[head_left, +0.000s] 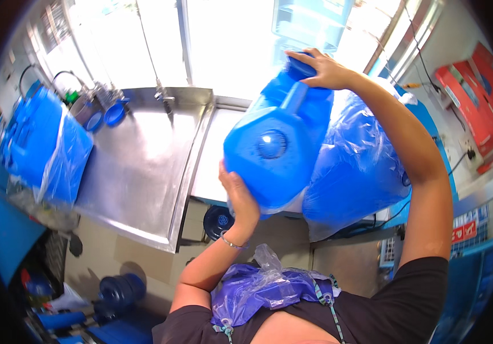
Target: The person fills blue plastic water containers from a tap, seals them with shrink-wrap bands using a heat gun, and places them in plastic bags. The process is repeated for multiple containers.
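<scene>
A blue plastic water jug is tilted in front of me, its moulded handle facing up and a round ridged cap on its near face. My left hand presses against its lower left side; the fingers go out of sight behind it. At the far end, my right hand curls its thumb and fingers round a dark blue lid on the jug. Close by on the right stands another blue jug wrapped in clear plastic.
A steel sink with taps lies on the left, and a plastic-wrapped blue jug stands at its far left edge. Large bottles rest on the floor. A red box hangs on the right wall, with cables below.
</scene>
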A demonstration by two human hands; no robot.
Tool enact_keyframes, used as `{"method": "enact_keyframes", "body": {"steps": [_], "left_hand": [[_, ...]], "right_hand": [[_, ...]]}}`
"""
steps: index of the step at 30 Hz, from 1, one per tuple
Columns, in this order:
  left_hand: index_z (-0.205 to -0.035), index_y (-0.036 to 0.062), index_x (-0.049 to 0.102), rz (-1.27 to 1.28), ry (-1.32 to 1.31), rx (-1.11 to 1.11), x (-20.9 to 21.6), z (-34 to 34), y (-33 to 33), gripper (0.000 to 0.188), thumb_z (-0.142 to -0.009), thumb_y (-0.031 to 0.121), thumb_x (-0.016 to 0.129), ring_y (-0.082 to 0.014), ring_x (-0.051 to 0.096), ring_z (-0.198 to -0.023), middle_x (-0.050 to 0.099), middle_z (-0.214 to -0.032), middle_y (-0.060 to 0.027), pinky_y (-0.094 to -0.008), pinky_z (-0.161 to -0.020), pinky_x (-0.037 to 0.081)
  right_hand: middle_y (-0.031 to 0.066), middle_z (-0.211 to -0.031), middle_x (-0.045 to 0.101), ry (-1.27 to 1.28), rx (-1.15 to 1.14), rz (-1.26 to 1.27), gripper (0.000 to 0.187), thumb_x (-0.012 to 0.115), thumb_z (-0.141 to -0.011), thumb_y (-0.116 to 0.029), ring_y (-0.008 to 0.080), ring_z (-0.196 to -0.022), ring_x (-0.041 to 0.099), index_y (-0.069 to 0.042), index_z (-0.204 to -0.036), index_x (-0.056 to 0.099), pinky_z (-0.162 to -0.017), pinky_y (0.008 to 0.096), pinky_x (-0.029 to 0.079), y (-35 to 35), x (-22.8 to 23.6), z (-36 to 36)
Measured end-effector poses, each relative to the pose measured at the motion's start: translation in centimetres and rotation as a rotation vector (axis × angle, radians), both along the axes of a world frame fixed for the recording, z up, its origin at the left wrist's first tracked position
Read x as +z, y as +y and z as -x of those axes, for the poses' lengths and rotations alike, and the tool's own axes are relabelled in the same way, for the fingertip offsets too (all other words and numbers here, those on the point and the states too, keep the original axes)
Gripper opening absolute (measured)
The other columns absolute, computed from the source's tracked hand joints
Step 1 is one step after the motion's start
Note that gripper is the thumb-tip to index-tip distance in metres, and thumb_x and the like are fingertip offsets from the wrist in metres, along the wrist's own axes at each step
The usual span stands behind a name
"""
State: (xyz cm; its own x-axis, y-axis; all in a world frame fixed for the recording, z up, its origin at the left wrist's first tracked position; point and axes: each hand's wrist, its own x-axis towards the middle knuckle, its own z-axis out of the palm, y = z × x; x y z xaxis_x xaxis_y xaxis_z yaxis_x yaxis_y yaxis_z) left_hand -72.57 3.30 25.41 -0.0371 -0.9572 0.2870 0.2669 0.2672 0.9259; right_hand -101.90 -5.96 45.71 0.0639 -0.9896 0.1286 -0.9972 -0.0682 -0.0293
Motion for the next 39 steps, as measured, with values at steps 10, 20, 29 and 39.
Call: {"method": "enact_keyframes", "body": {"steps": [10,20,29,39], "left_hand": [[-0.131,0.006,0.051,0.266,-0.63,-0.106,1.3,-9.8,3.0,0.052,-0.08,0.008,0.062,-0.0422,0.033,-0.134,0.032,-0.144,-0.0268,-0.0451,-0.112,0.028],[-0.1,0.0078,0.068,-0.276,-1.083,0.805,-7.6,-50.5,14.9,0.025,-0.076,0.009,0.064,-0.0363,0.052,-0.111,0.054,-0.12,-0.0178,-0.0446,-0.094,0.045],[-0.088,0.0021,0.063,-0.663,-0.938,1.907,-13.4,-81.1,35.9,0.01,-0.077,0.003,0.063,-0.0365,0.057,-0.085,0.059,-0.087,-0.0168,-0.044,-0.077,0.046],[-0.085,0.0062,0.068,-0.895,-0.854,2.201,-20.1,-86.1,48.3,0.017,-0.077,0.02,0.072,-0.0335,0.06,-0.082,0.064,-0.083,-0.0127,-0.0437,-0.072,0.048]], "right_hand": [[0.0231,-0.149,0.033,0.091,0.341,-0.176,0.086,0.064,-0.078,-0.01,0.038,-0.137,0.033,-0.016,-0.152,0.022,-0.114,0.043,0.027,-4.1,1.4,6.8],[0.013,-0.148,0.04,0.237,0.236,-0.005,0.077,0.067,-0.08,-0.031,0.0347,-0.138,0.034,-0.017,-0.148,0.033,-0.114,0.0518,0.025,-4.6,5.3,-13.4],[0.0184,-0.125,0.055,-0.104,1.365,-0.62,0.056,0.069,-0.078,-0.01,0.038,-0.112,0.054,-0.007,-0.132,0.052,-0.098,0.0409,0.043,12.9,-3.4,-69.2],[0.0182,-0.132,0.049,-0.096,2.005,-0.86,0.052,0.067,-0.084,-0.018,0.0367,-0.119,0.05,-0.013,-0.133,0.053,-0.099,0.0422,0.044,27.7,-20.5,-100.4]]}}
